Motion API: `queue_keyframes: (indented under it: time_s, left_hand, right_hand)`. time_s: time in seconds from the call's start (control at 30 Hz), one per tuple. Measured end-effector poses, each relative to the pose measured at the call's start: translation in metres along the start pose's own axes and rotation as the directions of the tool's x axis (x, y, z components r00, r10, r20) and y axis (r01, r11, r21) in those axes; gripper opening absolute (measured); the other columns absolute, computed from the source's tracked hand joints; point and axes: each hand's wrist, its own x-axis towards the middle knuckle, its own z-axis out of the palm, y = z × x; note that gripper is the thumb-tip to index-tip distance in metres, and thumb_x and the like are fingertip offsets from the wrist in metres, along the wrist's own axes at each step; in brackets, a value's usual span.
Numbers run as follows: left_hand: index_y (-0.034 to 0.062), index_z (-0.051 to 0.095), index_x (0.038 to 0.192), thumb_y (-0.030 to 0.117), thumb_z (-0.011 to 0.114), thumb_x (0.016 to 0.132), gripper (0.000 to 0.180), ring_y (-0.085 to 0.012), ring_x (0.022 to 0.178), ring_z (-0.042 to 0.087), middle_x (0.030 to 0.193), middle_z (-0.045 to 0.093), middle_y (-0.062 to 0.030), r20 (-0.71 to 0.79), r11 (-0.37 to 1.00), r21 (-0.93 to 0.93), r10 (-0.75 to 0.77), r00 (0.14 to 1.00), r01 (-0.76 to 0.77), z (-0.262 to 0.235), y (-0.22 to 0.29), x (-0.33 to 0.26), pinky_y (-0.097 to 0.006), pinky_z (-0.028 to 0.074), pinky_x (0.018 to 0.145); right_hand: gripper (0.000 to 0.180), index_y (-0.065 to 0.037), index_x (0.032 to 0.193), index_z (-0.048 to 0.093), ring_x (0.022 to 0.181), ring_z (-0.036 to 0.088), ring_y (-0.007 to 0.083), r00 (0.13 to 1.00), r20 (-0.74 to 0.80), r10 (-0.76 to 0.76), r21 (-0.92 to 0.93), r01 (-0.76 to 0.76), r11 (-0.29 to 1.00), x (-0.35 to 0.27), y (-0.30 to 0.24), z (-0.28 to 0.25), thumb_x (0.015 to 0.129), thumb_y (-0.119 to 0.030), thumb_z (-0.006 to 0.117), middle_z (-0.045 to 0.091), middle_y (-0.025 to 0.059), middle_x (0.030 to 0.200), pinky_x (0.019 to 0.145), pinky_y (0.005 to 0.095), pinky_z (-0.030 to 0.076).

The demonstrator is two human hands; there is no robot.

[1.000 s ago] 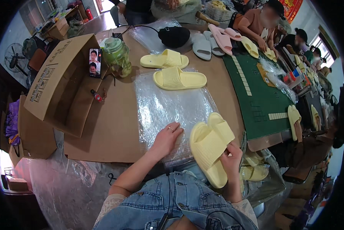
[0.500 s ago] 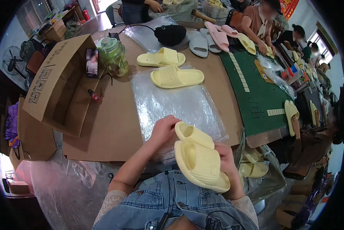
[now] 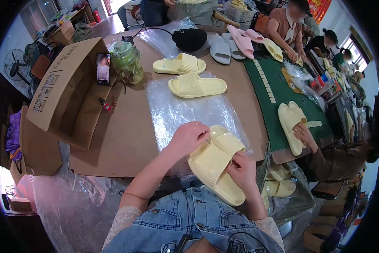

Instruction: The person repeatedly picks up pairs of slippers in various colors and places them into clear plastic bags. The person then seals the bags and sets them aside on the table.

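A pair of pale yellow slide slippers [image 3: 212,162] is held together over the near table edge, tilted, ribbed straps up. My right hand [image 3: 243,168] grips it from the right, fingers tucked at the strap's opening. At the far left of the pair, my left hand [image 3: 191,135] has its fingers pinched together against the slipper edge; whatever lies between the fingertips is hidden. Beyond my hands lies a stack of clear plastic bags [image 3: 172,111]. One yellow slipper [image 3: 208,86] rests on its far end, and another yellow slipper [image 3: 166,66] lies just behind.
An open cardboard box [image 3: 56,90] with a phone [image 3: 103,69] stands left, beside a green jar [image 3: 128,63]. Farther back are a black cap [image 3: 189,39], grey slippers [image 3: 219,49] and pink slippers [image 3: 241,42]. A co-worker's hand [image 3: 305,135] holds yellow slippers on a green mat [image 3: 267,114].
My left hand has moved right onto the slippers' far end. My right hand has shifted from their outer side up to the strap. On the right, a co-worker's yellow slippers have moved left.
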Motion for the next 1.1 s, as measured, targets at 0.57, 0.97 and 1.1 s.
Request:
queue_keyframes:
  time_s: [0.57,0.97,1.1]
  left_hand:
    - [0.0112,0.068,0.094,0.017,0.070,0.082,0.013,-0.0244,0.082,0.064,0.083,0.062,-0.0040,-0.040,0.908,0.329,0.288,0.957,-0.260,-0.017,0.000,-0.005,-0.035,0.055,0.071]
    - [0.0096,0.068,0.096,0.020,0.066,0.089,0.013,-0.0279,0.073,0.066,0.083,0.063,-0.0071,0.002,0.970,0.155,0.192,0.981,-0.190,-0.005,0.016,-0.002,-0.039,0.055,0.063]
    - [0.0083,0.068,0.097,0.022,0.066,0.090,0.016,-0.0299,0.076,0.067,0.086,0.065,-0.0088,0.028,0.986,0.071,0.147,0.989,-0.149,0.012,0.022,-0.004,-0.040,0.055,0.064]
  right_hand:
    - [0.018,-0.003,0.072,0.058,0.061,0.058,0.0281,0.998,-0.054,0.035,-0.117,-0.041,0.992,-0.004,0.007,-0.013,0.076,-0.012,0.073,0.057,0.0096,0.072,0.054,0.0383,0.045]
    - [0.015,-0.004,0.075,0.061,0.067,0.063,0.0311,0.997,-0.078,-0.020,-0.199,0.004,0.980,-0.001,0.001,-0.007,0.076,-0.012,0.073,0.061,0.0094,0.077,0.057,0.0416,0.049]
    - [0.016,-0.004,0.075,0.060,0.067,0.062,0.0313,0.995,-0.063,-0.073,-0.194,0.060,0.979,0.004,-0.010,0.001,0.077,-0.013,0.073,0.060,0.0095,0.076,0.058,0.0416,0.050]
